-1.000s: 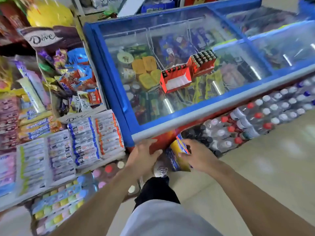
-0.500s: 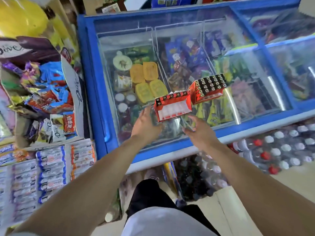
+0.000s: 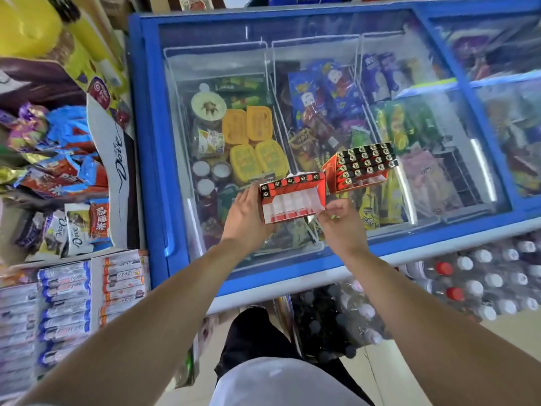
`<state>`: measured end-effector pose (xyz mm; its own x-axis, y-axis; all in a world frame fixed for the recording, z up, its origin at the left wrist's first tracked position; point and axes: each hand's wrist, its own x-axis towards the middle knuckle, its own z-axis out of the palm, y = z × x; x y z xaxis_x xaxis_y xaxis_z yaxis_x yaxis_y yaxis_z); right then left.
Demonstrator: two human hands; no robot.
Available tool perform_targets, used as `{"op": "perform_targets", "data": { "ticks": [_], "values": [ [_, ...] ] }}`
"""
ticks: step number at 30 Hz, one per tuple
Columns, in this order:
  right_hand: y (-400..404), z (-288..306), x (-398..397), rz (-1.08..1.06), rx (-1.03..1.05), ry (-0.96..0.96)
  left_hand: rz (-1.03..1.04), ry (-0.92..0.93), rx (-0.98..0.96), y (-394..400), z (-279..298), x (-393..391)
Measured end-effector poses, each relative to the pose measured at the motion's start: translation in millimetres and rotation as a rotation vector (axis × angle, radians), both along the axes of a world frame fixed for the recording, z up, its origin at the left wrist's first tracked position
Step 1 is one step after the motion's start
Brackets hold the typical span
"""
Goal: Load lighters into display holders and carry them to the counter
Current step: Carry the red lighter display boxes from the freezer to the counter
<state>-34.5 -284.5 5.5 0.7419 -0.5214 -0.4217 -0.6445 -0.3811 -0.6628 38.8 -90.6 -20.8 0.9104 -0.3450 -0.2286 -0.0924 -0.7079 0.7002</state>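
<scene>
Two red lighter display holders rest on the glass lid of a blue chest freezer (image 3: 152, 159). The near holder (image 3: 292, 197) has one row of black-topped lighters along its far edge and mostly bare white slots. My left hand (image 3: 246, 218) grips its left side. My right hand (image 3: 339, 221) touches its right front corner, fingers curled; whether it holds something small I cannot tell. The far holder (image 3: 363, 167), just to the right and apart from my hands, is filled with several rows of lighters.
Candy and chocolate racks (image 3: 67, 200) crowd the left side, with boxed gum strips (image 3: 70, 300) below. Packs of bottled drinks (image 3: 474, 282) stand on the floor against the freezer's front at right. My legs are close to the freezer's front edge.
Both hands rose from a yellow box on the floor to the freezer lid. They reached the near holder and now grasp it. My view shifted forward over the freezer.
</scene>
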Motion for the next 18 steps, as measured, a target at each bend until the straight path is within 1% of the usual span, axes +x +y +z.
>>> {"op": "perform_targets", "data": {
  "ticks": [2, 6, 9, 13, 18],
  "values": [
    [0.6, -2.7, 1.9, -0.006, 0.013, 0.011, 0.009, 0.012, -0.008, 4.5, -2.2, -0.9],
    [4.5, -12.2, -1.9, 0.098, 0.036, 0.066, 0.012, 0.161, 0.010, 18.2, -2.9, -3.0],
    [8.9, -16.3, -7.1, 0.099, 0.065, 0.048, 0.056, 0.239, -0.043, 27.4, 3.2, -12.0],
    [19.7, -9.2, -15.4, 0.081, 0.129, 0.020, 0.114, 0.230, -0.140, 39.8, 13.9, -33.4],
    [38.7, 19.6, -35.7, 0.127, 0.218, -0.124, 0.218, 0.208, -0.269, 59.5, 29.8, -73.0]
  ]
}}
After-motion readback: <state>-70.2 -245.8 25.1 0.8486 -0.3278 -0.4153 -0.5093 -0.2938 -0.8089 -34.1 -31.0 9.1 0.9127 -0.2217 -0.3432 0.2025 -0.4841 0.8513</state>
